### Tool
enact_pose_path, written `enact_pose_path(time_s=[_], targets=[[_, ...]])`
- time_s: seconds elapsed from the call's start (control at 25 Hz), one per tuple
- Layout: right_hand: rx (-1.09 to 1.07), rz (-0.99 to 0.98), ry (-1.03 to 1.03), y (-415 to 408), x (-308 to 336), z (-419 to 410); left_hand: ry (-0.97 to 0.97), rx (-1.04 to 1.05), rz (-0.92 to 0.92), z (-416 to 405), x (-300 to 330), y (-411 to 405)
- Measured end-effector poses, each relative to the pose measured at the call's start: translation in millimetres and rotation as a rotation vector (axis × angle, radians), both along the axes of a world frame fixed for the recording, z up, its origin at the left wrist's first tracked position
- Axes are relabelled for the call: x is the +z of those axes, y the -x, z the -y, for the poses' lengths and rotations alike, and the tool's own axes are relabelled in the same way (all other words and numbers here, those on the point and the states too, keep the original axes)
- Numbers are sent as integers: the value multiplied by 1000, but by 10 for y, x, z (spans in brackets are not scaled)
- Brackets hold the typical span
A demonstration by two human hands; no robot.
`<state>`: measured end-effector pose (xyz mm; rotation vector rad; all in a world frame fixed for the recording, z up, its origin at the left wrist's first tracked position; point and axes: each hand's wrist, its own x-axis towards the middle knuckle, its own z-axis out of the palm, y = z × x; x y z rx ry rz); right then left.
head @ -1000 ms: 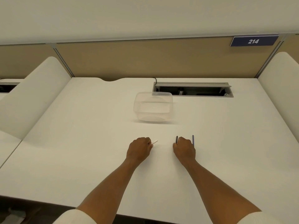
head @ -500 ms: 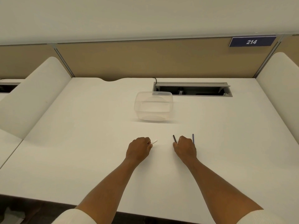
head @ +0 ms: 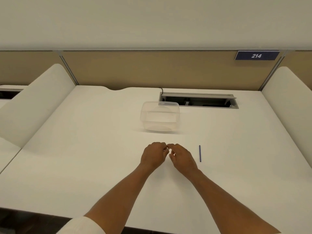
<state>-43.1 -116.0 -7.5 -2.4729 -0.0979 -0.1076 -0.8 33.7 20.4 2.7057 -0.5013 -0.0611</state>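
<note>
Far left: a white side panel rises at a slant along the edge of the bench. A tan partition closes the back. At the near edge a pale sleeve shows at the bottom of the head view, with the bare forearm running up from it.

Centre: the hands are together, low over the bench. The left hand has its fingers curled in and pinches a thin white stick. Only a pale sliver of the stick shows at the fingertips, the rest being hidden under the hand. Beyond the hands, well apart from them, a clear tub stands upright and open with nothing visible inside.

The right hand sits just beside the left, its fingers bent and their tips meeting the left hand's at the stick. I cannot tell whether the right hand itself holds anything, as its underside is hidden.

Right of centre: a blue stick lies flat on the bench near the right hand, not touched, pointing away from the person. Further back a cable trough is sunk into the bench with its flap up, and its left end shows behind the tub's far corner. Above it on the partition is a dark blue number plate reading 214. Far right: a second white side panel.
</note>
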Motion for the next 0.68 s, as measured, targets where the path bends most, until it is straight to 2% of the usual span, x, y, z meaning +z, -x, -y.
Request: enact_pose_path(time_s=[0.48,0.68], targets=[[-117,-4,10,-91,22,88,196,-92,-96,221,132,-76],[-53,-18,8,-113,-22,98,203,-40,-101,85,-36,-109]])
